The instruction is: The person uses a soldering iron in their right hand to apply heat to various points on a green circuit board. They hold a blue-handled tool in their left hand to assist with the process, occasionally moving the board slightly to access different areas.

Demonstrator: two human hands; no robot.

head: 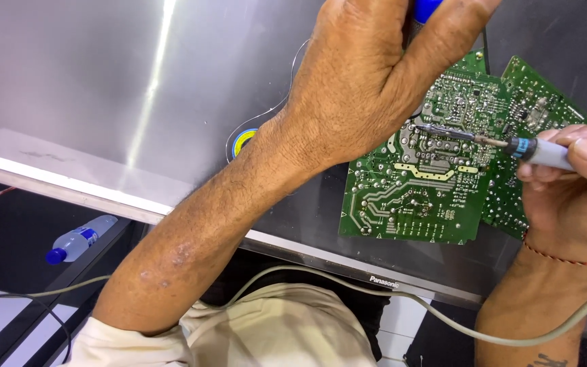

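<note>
**While the iron touches the board**

While the right hand (579, 170) grips the iron (504, 144), its tip rests on the green board (409, 197) lying on the grey panel (103, 75). Left hand (368, 75) squeezes a blue tool (424, 8). Best to hold both steady.

A grey panel (137, 81) spans the scene, its pale near edge running from left to right. On it, left of middle, lies a small solder reel (242, 141) with a yellow and blue core. Below the panel at near left lies a clear bottle (79, 239) with a blue cap
</note>
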